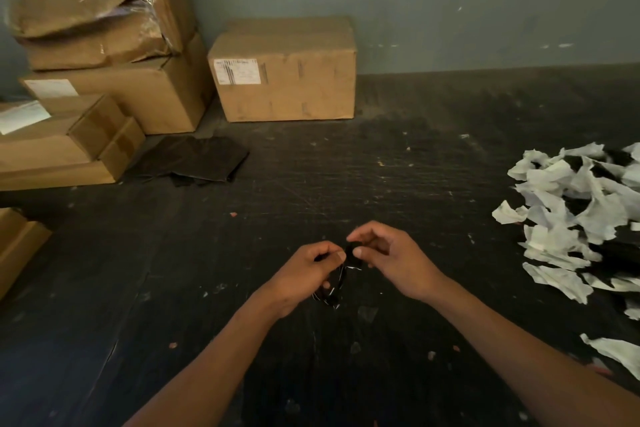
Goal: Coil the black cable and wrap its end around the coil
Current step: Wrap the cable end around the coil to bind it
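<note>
Dark and scratched, the floor (311, 177) runs back to a grey-green wall (450, 3); brown cardboard boxes (284, 73) sit against that wall, with more stacked at the far left; a flat black sheet (194, 159) lies beside the stack; a heap of torn white paper (571, 218) lies at the right. Two bare hands meet in the middle, above the floor; the left hand (304, 274) curls its fingers around the black cable (332, 284), which is bunched into small loops hanging just below the fist; the right hand (388, 256) pinches the top end of the cable with thumb and fingertip (its other fingers are bent and loose); both hands almost touch.
</note>
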The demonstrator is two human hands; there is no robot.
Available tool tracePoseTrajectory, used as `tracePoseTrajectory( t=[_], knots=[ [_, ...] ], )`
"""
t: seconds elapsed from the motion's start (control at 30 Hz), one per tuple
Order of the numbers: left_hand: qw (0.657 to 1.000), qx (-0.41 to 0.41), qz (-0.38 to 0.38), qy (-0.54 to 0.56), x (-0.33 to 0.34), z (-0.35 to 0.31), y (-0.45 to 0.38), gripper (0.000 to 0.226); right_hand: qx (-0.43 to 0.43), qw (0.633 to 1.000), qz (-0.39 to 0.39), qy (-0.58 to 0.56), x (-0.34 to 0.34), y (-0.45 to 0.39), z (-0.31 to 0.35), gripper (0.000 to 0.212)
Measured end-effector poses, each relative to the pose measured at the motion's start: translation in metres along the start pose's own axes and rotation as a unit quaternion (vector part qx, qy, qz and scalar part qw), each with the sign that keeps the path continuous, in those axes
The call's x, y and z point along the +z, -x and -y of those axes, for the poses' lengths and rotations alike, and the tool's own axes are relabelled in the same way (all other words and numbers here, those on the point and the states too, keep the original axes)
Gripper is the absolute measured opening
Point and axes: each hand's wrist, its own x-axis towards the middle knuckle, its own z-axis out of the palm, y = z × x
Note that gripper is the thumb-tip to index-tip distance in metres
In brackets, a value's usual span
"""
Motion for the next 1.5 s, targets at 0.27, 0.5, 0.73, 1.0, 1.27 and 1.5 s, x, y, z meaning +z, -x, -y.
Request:
tracePoseTrajectory(
  t=[0.27, 0.5, 0.73, 1.0, 1.27, 1.5],
  knots=[
    [1.000, 0.021, -0.015, 0.001, -0.001, -0.002, 0.002, 0.021, -0.001, 0.997, -0.062, -0.047, 0.004, -0.003, 0.002, 0.015],
    [0.999, 0.026, -0.021, 0.005, -0.007, -0.006, 0.003, 0.023, -0.073, 0.994, -0.019, 0.081, 0.005, -0.002, 0.002, 0.033],
    [1.000, 0.008, 0.018, -0.003, -0.013, -0.013, 0.006, 0.025, -0.122, 0.987, 0.006, 0.100, 0.003, -0.001, 0.006, 0.023],
    [0.998, -0.027, 0.056, 0.033, -0.016, -0.008, 0.004, 0.029, -0.138, 0.975, 0.080, 0.152, 0.001, -0.004, 0.014, 0.019],
    [0.999, -0.043, -0.003, 0.017, -0.023, -0.006, -0.001, 0.025, -0.148, 0.973, 0.076, 0.162, -0.001, -0.002, 0.009, 0.024],
    [0.998, -0.042, 0.011, -0.034, -0.022, -0.005, -0.003, 0.024, -0.157, 0.979, 0.072, 0.106, 0.004, 0.006, 0.005, 0.023]
  ],
)
